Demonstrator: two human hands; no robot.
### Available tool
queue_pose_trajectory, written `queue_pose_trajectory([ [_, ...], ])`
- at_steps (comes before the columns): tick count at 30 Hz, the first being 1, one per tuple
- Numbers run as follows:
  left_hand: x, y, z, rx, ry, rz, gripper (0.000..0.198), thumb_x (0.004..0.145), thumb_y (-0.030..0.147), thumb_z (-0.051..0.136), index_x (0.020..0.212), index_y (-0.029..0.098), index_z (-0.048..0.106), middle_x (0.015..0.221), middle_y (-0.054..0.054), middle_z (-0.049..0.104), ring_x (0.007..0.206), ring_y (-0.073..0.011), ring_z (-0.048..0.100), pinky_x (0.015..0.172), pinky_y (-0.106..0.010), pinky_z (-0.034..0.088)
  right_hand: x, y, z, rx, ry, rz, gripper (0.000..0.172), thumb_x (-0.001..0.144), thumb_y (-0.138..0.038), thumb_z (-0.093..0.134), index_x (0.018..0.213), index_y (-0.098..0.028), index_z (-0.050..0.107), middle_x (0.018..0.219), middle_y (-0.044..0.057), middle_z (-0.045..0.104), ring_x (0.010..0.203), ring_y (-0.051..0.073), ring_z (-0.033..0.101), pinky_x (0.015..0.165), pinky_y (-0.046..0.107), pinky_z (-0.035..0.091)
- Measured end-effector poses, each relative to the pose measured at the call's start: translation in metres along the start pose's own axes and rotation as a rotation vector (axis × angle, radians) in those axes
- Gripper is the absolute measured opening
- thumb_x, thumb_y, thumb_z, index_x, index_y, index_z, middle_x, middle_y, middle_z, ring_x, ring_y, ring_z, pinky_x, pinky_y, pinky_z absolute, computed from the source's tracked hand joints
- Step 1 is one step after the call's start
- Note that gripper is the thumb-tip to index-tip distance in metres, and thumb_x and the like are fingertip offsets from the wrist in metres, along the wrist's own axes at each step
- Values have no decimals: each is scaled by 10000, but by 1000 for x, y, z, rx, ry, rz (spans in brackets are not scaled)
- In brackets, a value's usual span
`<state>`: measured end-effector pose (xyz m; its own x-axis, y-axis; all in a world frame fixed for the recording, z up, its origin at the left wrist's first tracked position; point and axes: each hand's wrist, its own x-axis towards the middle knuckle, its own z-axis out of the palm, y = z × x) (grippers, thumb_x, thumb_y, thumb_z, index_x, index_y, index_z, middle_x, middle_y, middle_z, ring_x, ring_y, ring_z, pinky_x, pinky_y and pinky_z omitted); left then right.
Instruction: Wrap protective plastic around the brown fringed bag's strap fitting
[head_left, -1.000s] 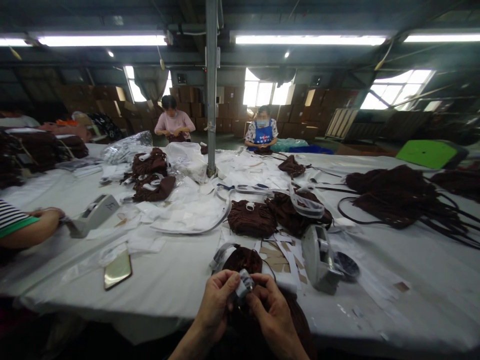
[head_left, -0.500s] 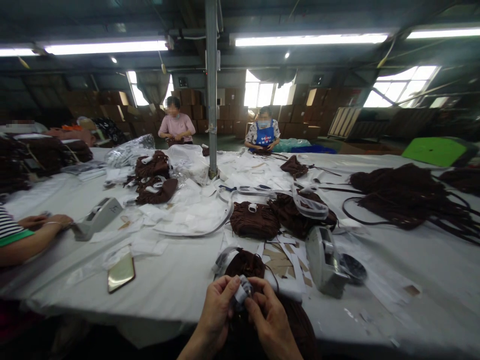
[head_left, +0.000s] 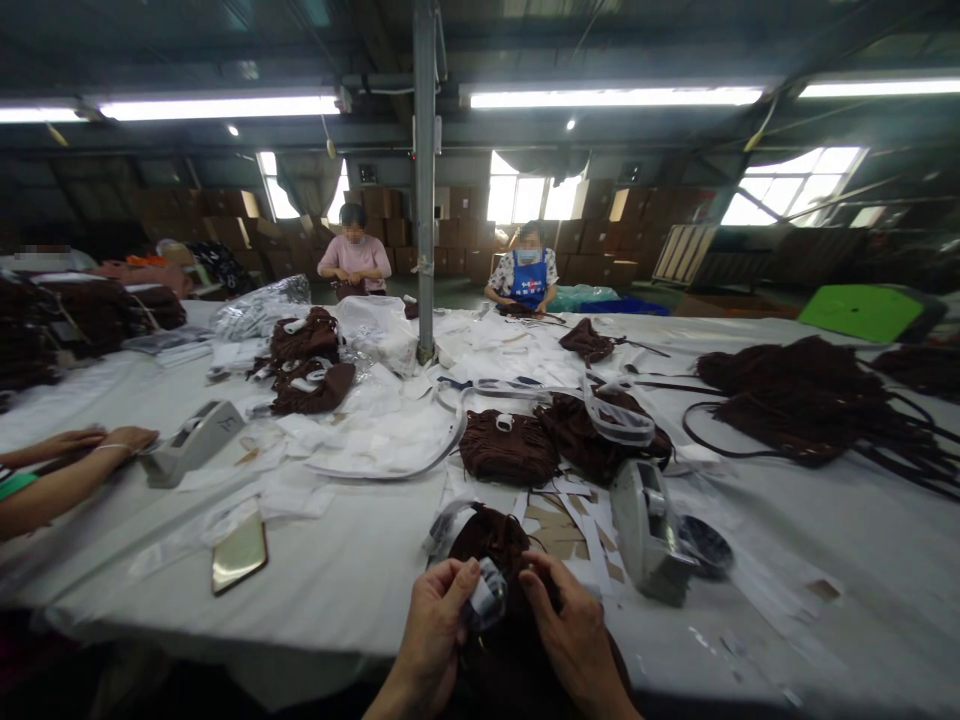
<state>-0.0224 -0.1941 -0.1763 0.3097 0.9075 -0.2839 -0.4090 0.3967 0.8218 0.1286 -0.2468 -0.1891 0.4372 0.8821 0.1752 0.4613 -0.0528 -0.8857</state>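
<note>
My left hand (head_left: 435, 625) pinches a small roll of clear and white wrapping (head_left: 489, 594) between thumb and fingers. This wrapping sits over a dark brown bag (head_left: 487, 535) at the table's front edge, partly hidden by my hands. My right hand (head_left: 566, 625) is a little to the right of the roll, apart from it. Its thumb and forefinger are drawn close together by the bag's brown cords; whatever lies between the tips is too small to make out.
A grey tape dispenser (head_left: 651, 535) stands right of my hands, beside paper and card scraps (head_left: 559, 525). Brown bags (head_left: 506, 445) lie ahead. A phone (head_left: 238, 550) and another dispenser (head_left: 191, 440) are left, near a co-worker's hands (head_left: 124, 440). Two people sit across the table.
My right hand has come off the wrapped roll and moved right, while my left hand keeps hold of it. The left co-worker's arms have reached farther forward.
</note>
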Motion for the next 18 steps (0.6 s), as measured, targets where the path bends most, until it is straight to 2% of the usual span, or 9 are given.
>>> queue_pose_trajectory([
  [4, 3, -3, 1, -47, 24, 3, 491, 551, 535, 841, 593, 132, 564, 472, 45, 516, 389, -27, 341, 374, -159, 214, 18, 12, -16, -83, 111, 37, 410, 838, -582, 533, 943, -223, 700, 897, 73, 730, 796, 259, 648, 754, 356, 494],
  [6, 6, -4, -2, -59, 29, 9, 487, 554, 530, 843, 600, 130, 568, 477, 46, 512, 397, -26, 342, 375, -154, 218, 27, 25, -24, -178, 158, 26, 441, 858, -586, 482, 951, -210, 694, 896, 82, 728, 753, 249, 647, 736, 356, 496],
  [10, 14, -1, -10, -23, 14, 7, 495, 553, 541, 839, 594, 126, 572, 481, 45, 510, 395, -24, 314, 360, -154, 186, 45, 74, -34, -502, 145, -12, 455, 910, -512, 354, 991, -196, 672, 978, 94, 714, 785, 235, 661, 771, 355, 507],
  [14, 22, 12, -13, -18, 22, 66, 486, 558, 541, 835, 591, 125, 586, 488, 42, 517, 420, -37, 348, 388, -160, 257, 52, 126, -35, -631, 121, 3, 381, 871, -359, 366, 936, -176, 694, 964, 124, 707, 875, 259, 670, 829, 364, 510],
  [18, 27, 20, -9, 14, 8, 100, 474, 585, 542, 822, 596, 128, 592, 481, 46, 520, 422, -40, 355, 410, -165, 289, 43, 157, -28, -733, 133, 4, 428, 781, -229, 407, 1116, -153, 662, 1161, 175, 651, 1064, 312, 608, 887, 420, 489],
])
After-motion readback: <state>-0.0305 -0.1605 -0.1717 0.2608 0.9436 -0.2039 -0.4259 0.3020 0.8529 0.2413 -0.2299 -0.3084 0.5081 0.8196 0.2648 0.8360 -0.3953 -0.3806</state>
